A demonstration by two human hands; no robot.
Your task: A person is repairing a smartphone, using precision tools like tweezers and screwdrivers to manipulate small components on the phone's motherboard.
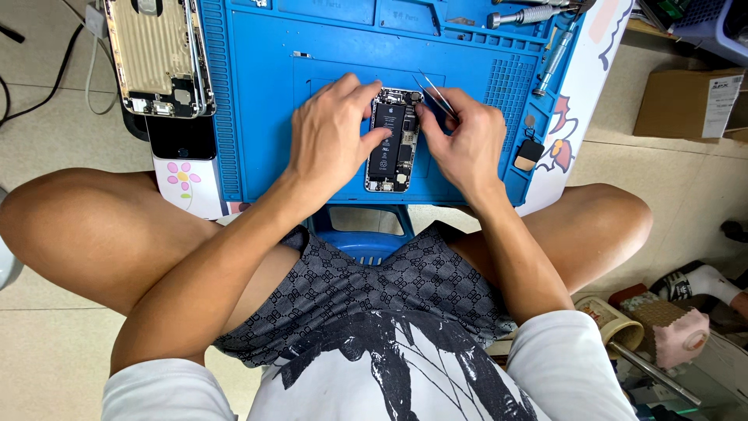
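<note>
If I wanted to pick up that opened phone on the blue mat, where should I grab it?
Probably by the opened phone's long side edges, coming from above near its lower end: it lies flat with its parts exposed upward, and the left hand and right hand crowd its upper half.

Tweezers (435, 95) tips hidden behind right hand (466, 140).

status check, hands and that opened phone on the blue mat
Left hand steadying opened phone on blue mat. Right hand gripping tweezers at phone's top edge. Nothing blocking.
</note>
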